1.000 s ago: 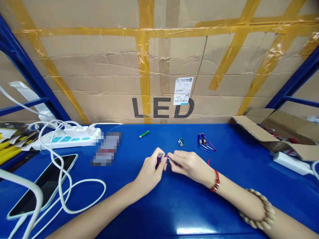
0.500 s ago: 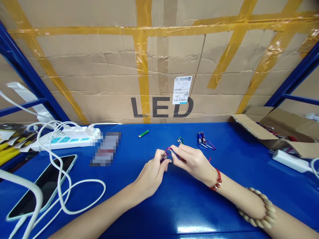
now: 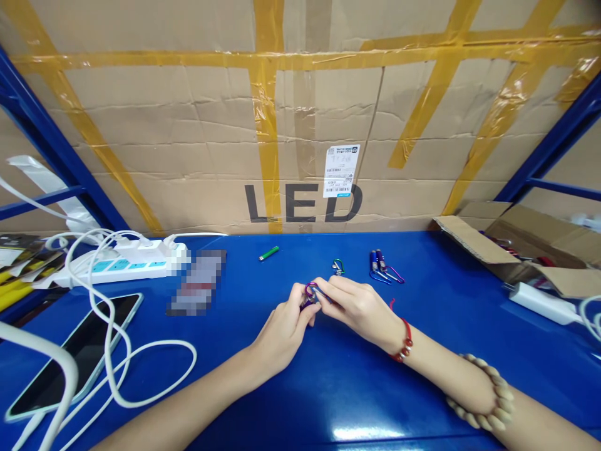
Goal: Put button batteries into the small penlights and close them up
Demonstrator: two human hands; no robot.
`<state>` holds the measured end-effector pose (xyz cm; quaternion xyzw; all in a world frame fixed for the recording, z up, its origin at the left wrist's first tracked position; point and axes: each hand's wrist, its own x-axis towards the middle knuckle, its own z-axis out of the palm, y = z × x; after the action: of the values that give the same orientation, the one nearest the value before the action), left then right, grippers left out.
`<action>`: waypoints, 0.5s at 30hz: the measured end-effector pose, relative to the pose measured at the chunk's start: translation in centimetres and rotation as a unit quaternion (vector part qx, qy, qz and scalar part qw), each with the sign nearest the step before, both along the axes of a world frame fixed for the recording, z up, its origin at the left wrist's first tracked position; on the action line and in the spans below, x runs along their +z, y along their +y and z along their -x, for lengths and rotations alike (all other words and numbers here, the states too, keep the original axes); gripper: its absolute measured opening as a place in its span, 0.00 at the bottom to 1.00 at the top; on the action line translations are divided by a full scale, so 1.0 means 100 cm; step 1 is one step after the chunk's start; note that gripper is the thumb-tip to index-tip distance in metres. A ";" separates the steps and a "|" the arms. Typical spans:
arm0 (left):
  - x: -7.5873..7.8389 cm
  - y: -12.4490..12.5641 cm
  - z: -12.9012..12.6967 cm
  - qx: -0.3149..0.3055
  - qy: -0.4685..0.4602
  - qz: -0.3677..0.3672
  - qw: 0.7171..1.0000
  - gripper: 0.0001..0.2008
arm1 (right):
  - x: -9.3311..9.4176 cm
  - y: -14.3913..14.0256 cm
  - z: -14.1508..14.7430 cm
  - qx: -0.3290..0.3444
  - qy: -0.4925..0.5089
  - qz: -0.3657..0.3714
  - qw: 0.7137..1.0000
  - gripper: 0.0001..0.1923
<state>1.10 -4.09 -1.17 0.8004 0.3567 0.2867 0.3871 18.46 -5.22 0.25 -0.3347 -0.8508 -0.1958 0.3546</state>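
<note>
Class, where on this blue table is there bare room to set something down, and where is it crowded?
Bare: the blue table between the forearms, and the stretch between the right hand and the cardboard box. Crowded: left side, with phone, white cable and power strip.

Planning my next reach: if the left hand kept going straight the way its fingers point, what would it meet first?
The left hand points up and right, so it would likely first meet the purple carabiner it pinches, then the right hand. Beyond lies the green carabiner, though depth is unclear.
</note>
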 end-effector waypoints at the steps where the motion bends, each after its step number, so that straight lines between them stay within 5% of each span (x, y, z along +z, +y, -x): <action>1: 0.000 0.000 0.000 0.002 -0.007 -0.002 1.000 0.08 | 0.000 0.000 0.000 -0.001 -0.001 0.003 1.000 0.12; 8: 0.003 0.003 0.001 0.074 -0.034 -0.025 0.996 0.08 | 0.000 0.006 -0.006 0.022 0.004 0.060 0.998 0.14; 12: 0.007 0.006 0.003 0.084 -0.047 -0.061 0.993 0.08 | 0.003 0.006 -0.007 0.076 0.061 0.210 0.973 0.17; 15: 0.006 0.007 0.004 0.063 -0.038 -0.091 0.993 0.07 | 0.006 0.002 -0.004 0.114 0.141 0.342 0.922 0.19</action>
<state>0.72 -3.43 -0.60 0.7968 0.3642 0.3715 0.3073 18.88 -5.01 0.80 -0.3605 -0.8397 0.1984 0.3544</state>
